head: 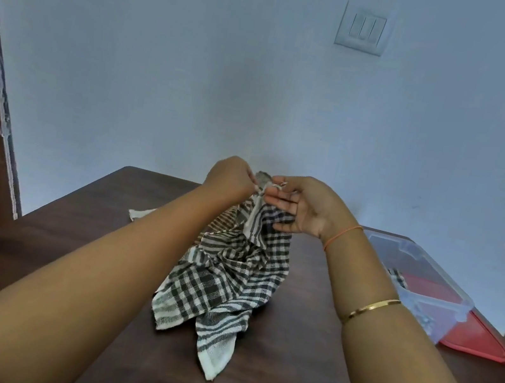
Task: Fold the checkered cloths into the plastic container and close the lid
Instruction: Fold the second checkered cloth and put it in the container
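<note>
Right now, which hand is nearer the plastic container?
Right. The right hand pinches the checkered cloth just left of the plastic container; the left hand pinches it too, farther left.

Soft even light, wide-angle edge distortion

No text, label, brand, number or sign can be read anywhere.
</note>
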A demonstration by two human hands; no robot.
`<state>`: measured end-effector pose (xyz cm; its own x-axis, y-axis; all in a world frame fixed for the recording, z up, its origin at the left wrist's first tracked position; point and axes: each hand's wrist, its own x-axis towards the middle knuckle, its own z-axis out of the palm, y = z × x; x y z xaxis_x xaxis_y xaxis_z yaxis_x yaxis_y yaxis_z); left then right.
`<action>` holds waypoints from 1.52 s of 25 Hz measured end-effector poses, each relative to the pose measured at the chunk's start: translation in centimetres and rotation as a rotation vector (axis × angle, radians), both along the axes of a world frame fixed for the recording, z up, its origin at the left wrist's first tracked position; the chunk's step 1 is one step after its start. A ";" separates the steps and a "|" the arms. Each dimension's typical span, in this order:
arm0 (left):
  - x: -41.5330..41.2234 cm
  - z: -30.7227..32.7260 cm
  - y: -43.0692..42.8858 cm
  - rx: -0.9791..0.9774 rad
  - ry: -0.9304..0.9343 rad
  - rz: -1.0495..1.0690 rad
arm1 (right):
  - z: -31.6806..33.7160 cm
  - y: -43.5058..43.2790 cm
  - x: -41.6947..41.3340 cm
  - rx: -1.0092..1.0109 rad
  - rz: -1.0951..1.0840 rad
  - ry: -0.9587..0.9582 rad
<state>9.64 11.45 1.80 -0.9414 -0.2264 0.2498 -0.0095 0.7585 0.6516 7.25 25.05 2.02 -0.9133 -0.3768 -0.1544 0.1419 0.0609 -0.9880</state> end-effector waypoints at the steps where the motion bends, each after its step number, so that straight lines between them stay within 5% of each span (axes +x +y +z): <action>1: -0.1 0.0 0.0 -0.008 0.017 -0.010 | 0.0 -0.1 0.0 0.034 0.008 0.031; 4: -0.3 0.0 0.1 -0.022 0.050 -0.049 | 0.3 -0.5 0.1 0.044 -0.035 0.125; 11: -0.1 -0.6 0.4 -0.071 0.070 -0.017 | 1.5 0.2 -0.4 -0.451 -0.276 0.102; 15: 0.1 -0.4 0.3 0.091 0.266 0.006 | 1.0 0.4 -0.7 -0.262 -0.332 0.178; 19: 0.2 -0.1 0.8 0.238 0.363 -0.044 | 0.0 -0.1 -1.0 0.117 -0.266 0.779; 22: 0.3 0.2 0.9 0.431 0.355 -0.104 | -0.2 -0.6 -1.0 0.242 -0.162 0.953; 27: 0.7 0.5 0.8 0.979 0.185 -0.339 | -0.7 -0.5 -1.3 0.131 -0.341 0.926; 34: 0.1 0.0 0.1 0.905 0.276 -0.127 | -0.3 0.1 -0.3 0.058 -0.158 0.925; 38: 0.2 -0.3 0.4 0.960 0.300 -0.123 | 0.0 -0.6 0.2 0.212 -0.163 1.074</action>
